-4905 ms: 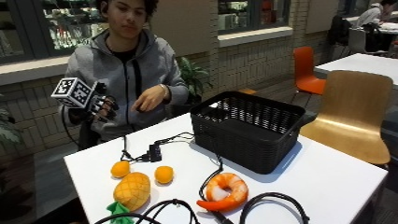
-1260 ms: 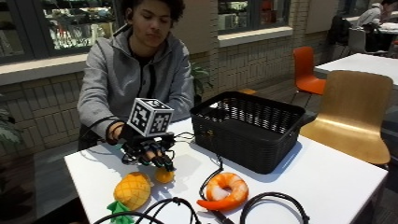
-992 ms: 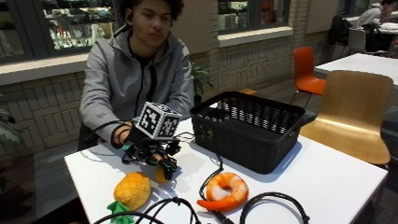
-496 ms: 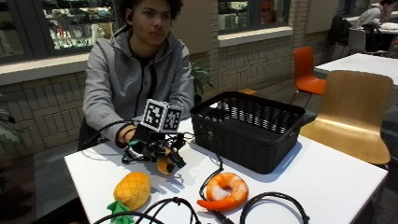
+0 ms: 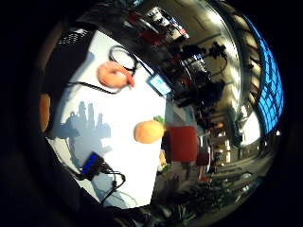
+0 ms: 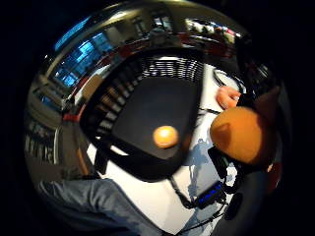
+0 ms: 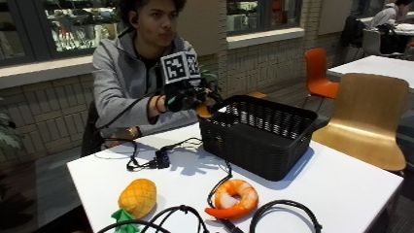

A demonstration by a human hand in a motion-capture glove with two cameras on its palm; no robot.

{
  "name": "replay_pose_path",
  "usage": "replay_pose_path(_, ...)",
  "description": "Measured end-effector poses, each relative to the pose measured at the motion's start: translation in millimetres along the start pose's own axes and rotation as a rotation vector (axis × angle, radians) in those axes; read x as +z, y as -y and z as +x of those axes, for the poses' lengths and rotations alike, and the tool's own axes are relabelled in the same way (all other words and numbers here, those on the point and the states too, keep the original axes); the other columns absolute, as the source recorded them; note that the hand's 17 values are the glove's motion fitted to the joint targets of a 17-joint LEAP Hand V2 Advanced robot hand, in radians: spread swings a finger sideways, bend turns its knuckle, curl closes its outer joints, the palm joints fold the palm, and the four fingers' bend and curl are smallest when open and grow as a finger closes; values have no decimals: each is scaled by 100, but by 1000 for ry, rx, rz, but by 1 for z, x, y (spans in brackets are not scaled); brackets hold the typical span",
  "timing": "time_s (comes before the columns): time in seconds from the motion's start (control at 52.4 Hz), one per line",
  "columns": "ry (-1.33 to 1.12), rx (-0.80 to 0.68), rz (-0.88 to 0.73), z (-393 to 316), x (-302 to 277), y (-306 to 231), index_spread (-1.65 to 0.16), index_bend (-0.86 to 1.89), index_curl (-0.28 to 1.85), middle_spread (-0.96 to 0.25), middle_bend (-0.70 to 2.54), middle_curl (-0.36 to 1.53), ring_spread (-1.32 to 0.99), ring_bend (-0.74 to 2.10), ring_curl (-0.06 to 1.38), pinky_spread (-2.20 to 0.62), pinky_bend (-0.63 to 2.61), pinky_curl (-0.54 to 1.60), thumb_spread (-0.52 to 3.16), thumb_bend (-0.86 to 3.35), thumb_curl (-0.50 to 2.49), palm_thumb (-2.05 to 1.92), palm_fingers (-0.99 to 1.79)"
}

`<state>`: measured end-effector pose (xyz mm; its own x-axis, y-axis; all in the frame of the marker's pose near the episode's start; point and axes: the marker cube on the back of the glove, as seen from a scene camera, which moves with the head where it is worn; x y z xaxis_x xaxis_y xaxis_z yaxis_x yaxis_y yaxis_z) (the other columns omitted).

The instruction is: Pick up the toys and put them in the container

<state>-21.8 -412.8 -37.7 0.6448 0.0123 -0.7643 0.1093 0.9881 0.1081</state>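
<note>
The basket is matt black woven plastic; the shrimp and pineapple look soft plush; the table is smooth white.

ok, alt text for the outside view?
A seated person's black-gloved right hand holds a small orange ball toy beside the rim of a black woven basket on a white table; a plush pineapple and plush shrimp lie in front.
</note>
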Motion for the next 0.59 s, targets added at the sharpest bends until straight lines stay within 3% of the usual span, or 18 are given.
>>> replay_pose_path(0.172,87,-96,-3,-70,-1,28,-19,147,62,-20,59,45,-22,25,19,-3,13,18,143,14,32,56,5)
replay_pose_path(0.477,56,-106,-68,-92,9,45,-19,150,61,-16,51,45,-20,20,22,-3,19,21,144,10,29,52,-2)
replay_pose_path(0.515,66,-169,-88,-92,8,42,-20,142,58,-13,39,42,-18,19,22,-3,25,23,143,8,28,48,-13)
replay_pose_path(0.592,71,-401,-97,-86,6,32,-21,97,48,-6,26,39,-14,19,23,-2,41,28,134,-1,26,36,-32)
